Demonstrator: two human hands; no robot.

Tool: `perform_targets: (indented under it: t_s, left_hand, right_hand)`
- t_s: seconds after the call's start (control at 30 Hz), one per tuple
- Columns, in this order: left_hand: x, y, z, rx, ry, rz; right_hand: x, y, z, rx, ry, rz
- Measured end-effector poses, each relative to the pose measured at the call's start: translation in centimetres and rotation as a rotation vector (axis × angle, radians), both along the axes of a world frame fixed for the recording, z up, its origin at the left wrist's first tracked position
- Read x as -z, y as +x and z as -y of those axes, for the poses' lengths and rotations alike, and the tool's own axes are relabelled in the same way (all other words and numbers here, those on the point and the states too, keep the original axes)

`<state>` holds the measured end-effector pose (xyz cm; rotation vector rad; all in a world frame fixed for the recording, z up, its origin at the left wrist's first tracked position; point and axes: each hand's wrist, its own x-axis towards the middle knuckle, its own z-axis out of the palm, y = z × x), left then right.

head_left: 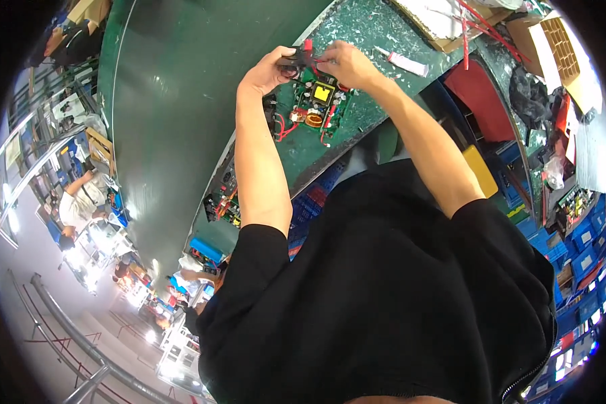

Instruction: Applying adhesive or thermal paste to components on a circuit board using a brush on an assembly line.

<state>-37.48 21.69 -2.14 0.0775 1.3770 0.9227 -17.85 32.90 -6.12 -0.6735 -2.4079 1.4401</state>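
A green circuit board (306,104) lies on the worn green bench top. It carries a yellow-topped transformer (322,93), a copper-wound coil (314,120) and several red wires (284,128). Beyond its far edge, my left hand (268,73) grips a small black part (291,62) between thumb and fingers. A red piece (308,45) sticks up beside that part. Facing it from the right, my right hand (349,66) has its fingers pinched together at a thin red wire by the black part. My fingers partly hide the wire's end.
A white tube (408,64) lies on the bench right of my right hand. More boards with wires (230,202) sit by my left elbow. A raised green surface (175,101) runs along the left. Blue bins (582,232) and cardboard (562,50) stand at the right.
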Motion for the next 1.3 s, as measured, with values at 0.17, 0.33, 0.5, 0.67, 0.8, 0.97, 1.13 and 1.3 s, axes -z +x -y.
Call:
perform_targets:
  t_s: [0.17, 0.33, 0.5, 0.67, 0.8, 0.97, 1.13, 1.3]
  left_hand:
    - [-0.9, -1.1, 0.5, 0.056, 0.033, 0.044]
    - [-2.4, -0.1, 1.1, 0.012, 0.039, -0.123]
    - [-0.7, 0.6, 0.9, 0.270, -0.028, -0.259]
    - [0.4, 6.1, 0.0, -0.226, 0.132, -1.064]
    - [-2.4, 15.6, 6.4, 0.027, 0.253, -1.409]
    - [-0.2, 21.4, 7.9, 0.503, 0.034, -1.895]
    - [0.0, 18.6, 7.9, 0.430, 0.134, -1.894]
    - [-1.1, 17.3, 7.6, 0.376, 0.200, -1.825]
  right_hand:
    - [-0.8, 0.7, -0.5, -0.172, 0.073, -0.089]
    - [-2.4, 0.9, 0.5, -0.210, 0.102, -0.164]
    - [-0.9, 1.8, 0.2, -0.273, 0.020, 0.035]
    - [7.1, 6.1, -0.6, 0.163, -0.261, 0.326]
    - [2.5, 6.1, 1.3, 0.445, -0.851, 0.388]
    - [-2.7, 4.8, 1.6, 0.349, -0.921, 0.304]
    - [-3.0, 4.6, 1.4, 0.211, -0.743, 0.292]
    - [0.1, 5.9, 2.8, -0.003, 0.079, 0.154]
